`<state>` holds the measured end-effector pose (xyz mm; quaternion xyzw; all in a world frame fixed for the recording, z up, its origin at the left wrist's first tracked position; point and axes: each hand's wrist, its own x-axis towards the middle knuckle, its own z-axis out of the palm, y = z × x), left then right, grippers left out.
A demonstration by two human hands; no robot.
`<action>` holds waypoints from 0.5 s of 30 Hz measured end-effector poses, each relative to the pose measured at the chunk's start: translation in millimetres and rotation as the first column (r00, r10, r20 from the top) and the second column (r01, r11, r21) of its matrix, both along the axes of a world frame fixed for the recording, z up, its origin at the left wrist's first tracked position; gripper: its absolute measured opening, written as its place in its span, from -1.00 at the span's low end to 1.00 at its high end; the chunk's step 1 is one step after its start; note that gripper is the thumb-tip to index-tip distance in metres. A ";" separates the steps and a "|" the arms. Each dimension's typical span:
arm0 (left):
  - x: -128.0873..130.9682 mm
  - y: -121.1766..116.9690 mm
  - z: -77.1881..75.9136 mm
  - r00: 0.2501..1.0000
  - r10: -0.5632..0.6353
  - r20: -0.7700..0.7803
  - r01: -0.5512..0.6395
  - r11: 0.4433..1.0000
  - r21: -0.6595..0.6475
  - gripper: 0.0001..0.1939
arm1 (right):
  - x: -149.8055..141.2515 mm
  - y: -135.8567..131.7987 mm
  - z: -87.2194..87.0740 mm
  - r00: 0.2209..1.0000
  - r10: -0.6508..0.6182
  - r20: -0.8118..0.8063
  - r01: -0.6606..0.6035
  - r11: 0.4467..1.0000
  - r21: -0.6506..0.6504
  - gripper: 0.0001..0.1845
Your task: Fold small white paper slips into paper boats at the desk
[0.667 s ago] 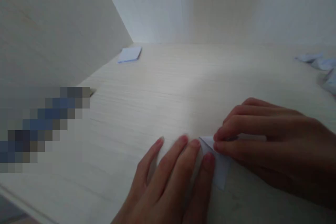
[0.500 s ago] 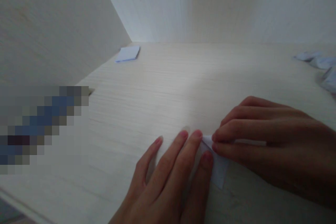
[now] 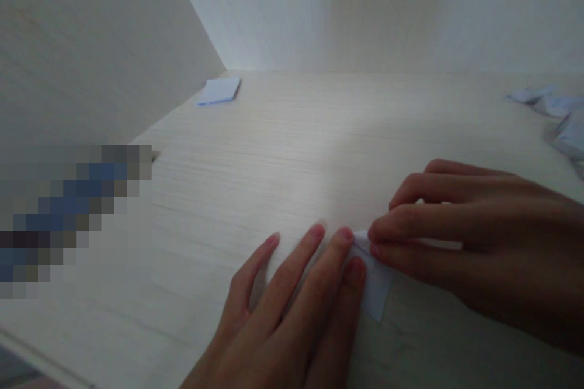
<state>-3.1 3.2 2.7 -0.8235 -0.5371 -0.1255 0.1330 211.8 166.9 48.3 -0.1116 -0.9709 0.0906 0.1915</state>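
Note:
A small piece of folded white paper (image 3: pixel 377 295) lies on the pale wood-grain surface between my hands. My left hand (image 3: pixel 292 310) rests flat with its fingers spread; the index fingertip and thumb press on the paper's left side. From the right, my right hand (image 3: pixel 460 237) pinches the paper's upper edge between thumb and index finger, where a fold line shows. Its other fingers are curled behind. Part of the paper is hidden beneath the fingers of both hands.
A flat stack of white paper (image 3: pixel 219 90) lies at the back left corner. Several crumpled or folded white paper pieces (image 3: pixel 554 104) sit at the far right. Pale panels (image 3: pixel 274 12) rise at the back and left. A pixelated area (image 3: pixel 68 213) covers something on the left.
The right hand's middle finger has lifted slightly away from its index finger. The pinch on the paper has barely shifted, and the view has moved a little.

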 end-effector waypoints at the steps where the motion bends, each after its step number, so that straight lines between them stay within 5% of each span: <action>1: -0.2 0.3 0.4 1.000 0.001 0.002 -0.001 1.000 -0.006 -0.47 | 0.0 0.1 0.4 1.000 0.011 0.014 -0.010 1.000 -0.005 -0.72; 15: -0.8 -0.1 1.3 0.999 -0.013 0.030 0.014 0.999 -0.033 -0.50 | -4.8 2.6 5.2 0.989 0.140 0.044 -0.144 0.986 0.086 -0.70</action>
